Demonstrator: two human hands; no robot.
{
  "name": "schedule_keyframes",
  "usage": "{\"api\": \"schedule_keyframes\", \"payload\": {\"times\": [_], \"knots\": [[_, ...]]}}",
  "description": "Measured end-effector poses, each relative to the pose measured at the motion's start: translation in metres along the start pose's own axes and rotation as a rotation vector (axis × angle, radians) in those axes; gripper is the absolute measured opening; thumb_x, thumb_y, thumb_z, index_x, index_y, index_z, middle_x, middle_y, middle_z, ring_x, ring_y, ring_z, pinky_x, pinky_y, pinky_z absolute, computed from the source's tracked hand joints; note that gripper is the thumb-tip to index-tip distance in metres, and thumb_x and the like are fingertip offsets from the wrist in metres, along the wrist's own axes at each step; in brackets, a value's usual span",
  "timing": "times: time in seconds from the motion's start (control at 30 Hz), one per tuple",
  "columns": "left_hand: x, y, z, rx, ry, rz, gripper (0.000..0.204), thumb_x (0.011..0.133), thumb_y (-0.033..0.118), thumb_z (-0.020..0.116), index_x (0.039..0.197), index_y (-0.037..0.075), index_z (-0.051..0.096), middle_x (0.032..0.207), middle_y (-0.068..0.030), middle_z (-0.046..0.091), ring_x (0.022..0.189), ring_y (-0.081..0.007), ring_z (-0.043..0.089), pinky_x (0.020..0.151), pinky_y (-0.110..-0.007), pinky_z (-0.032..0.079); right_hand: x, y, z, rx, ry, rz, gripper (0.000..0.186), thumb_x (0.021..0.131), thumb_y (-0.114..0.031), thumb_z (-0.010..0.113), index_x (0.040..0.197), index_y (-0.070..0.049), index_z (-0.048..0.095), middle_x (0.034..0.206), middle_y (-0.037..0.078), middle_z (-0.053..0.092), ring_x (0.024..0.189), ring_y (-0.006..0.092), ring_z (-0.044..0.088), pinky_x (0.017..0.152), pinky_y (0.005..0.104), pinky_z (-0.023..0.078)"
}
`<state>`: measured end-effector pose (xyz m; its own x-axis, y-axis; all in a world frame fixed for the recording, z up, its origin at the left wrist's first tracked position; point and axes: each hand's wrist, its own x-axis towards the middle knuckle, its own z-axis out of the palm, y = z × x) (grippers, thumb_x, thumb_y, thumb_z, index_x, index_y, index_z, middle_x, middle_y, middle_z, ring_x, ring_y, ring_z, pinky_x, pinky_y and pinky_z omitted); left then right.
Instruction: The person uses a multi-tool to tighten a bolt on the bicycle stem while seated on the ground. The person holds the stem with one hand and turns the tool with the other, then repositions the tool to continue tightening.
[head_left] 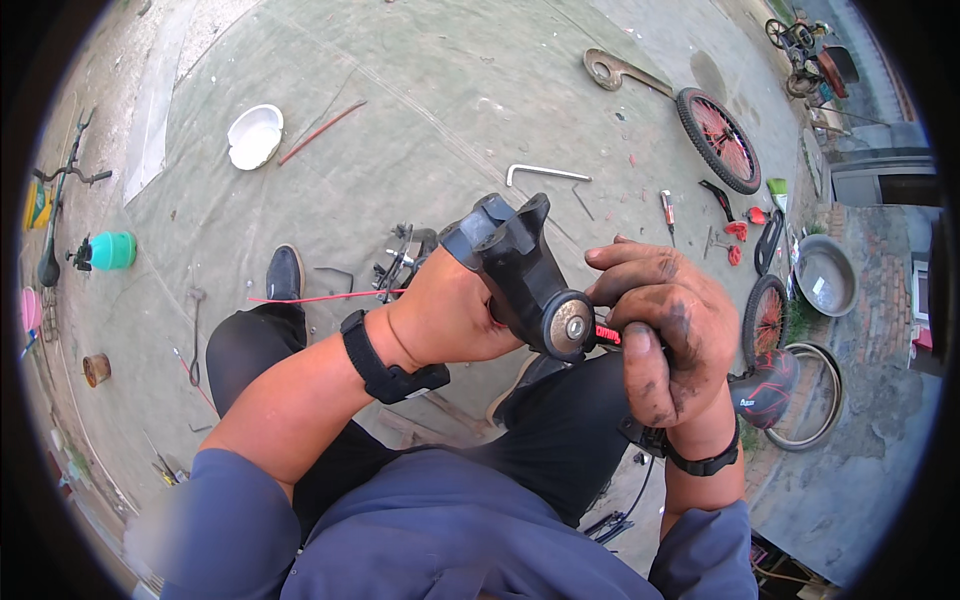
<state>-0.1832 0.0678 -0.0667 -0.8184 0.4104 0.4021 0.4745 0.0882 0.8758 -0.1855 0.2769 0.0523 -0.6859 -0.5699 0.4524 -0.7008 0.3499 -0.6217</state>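
Observation:
My left hand (455, 310) is wrapped around a black forked bicycle part (522, 262), held up over my lap. Its lower end carries a round worn-metal disc with a bolt in the middle. Grease darkens my right hand (675, 325), its fingers curled in just right of that disc. A short red-and-black piece (607, 334) shows between the disc and my right thumb. Whether it belongs to the forked part, and what else the curled fingers hold, is hidden.
Beyond my hands lie an L-shaped hex key (548, 174), a red-handled screwdriver (668, 213) and a flat wrench (628, 72). Spoked wheels (718, 140), a metal basin (826, 275) and a saddle (767, 390) are at the right. A white bowl (256, 137) and teal sprayer (111, 251) are at the left.

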Motion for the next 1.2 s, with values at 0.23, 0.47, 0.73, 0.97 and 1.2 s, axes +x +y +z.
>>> {"api": "schedule_keyframes", "payload": {"times": [0.23, 0.47, 0.73, 0.97, 1.2], "knots": [[-0.002, -0.002, -0.001, -0.037, -0.018, -0.029, 0.03, 0.071, 0.016, 0.086, 0.094, 0.007, 0.071, 0.096, -0.011, 0.069, 0.088, -0.0326, 0.066, 0.078, -0.039, 0.054, 0.018, 0.007, -0.018, 0.44, -0.063, 0.329, 0.018, 0.089, -0.008, 0.055, 0.083, 0.006, 0.064, 0.079, 0.015, 0.067, 0.08, 0.0265, 0.068, 0.08, 0.0392, 0.056], [0.002, 0.008, -0.007, -0.107, -0.063, -0.091, 0.029, 0.075, 0.011, 0.084, 0.091, 0.007, 0.061, 0.082, -0.006, 0.057, 0.074, -0.0243, 0.056, 0.067, -0.036, 0.046, 0.072, 0.037, -0.028, 0.684, -0.411, 0.64, 0.031, 0.101, -0.017, 0.049, 0.082, 0.004, 0.06, 0.077, 0.012, 0.067, 0.073, 0.0226, 0.07, 0.072, 0.033, 0.054], [-0.008, 0.005, -0.005, 0.002, -0.071, -0.014, 0.041, 0.072, 0.018, 0.085, 0.107, 0.007, 0.069, 0.1, -0.0109, 0.07, 0.085, -0.029, 0.069, 0.075, -0.037, 0.056, 0.092, 0.075, 0.02, 0.351, -0.712, 0.91, 0.024, 0.098, -0.019, 0.054, 0.091, 0.001, 0.066, 0.086, 0.013, 0.073, 0.071, 0.0222, 0.073, 0.065, 0.0353, 0.058], [-0.009, 0.001, -0.003, 0.003, -0.064, -0.046, 0.033, 0.072, 0.023, 0.086, 0.099, 0.009, 0.072, 0.103, -0.01, 0.071, 0.087, -0.0309, 0.07, 0.076, -0.039, 0.057, 0.052, 0.092, 0.031, 0.826, -0.426, 0.974, 0.025, 0.098, -0.024, 0.069, 0.096, 0.001, 0.067, 0.093, 0.012, 0.071, 0.083, 0.0218, 0.071, 0.077, 0.034, 0.058], [-0.007, -0.002, 0.002, 0.003, 0.003, 0.01, 0.026, 0.073, 0.019, 0.083, 0.095, 0.01, 0.072, 0.082, -0.0109, 0.068, 0.074, -0.0341, 0.066, 0.065, -0.039, 0.054, -0.02, 0.086, 0.047, 1.054, 0.021, 0.975, 0.04, 0.106, -0.038, 0.054, 0.1, -0.001, 0.065, 0.095, 0.016, 0.068, 0.074, 0.0222, 0.067, 0.066, 0.0326, 0.054]]}}
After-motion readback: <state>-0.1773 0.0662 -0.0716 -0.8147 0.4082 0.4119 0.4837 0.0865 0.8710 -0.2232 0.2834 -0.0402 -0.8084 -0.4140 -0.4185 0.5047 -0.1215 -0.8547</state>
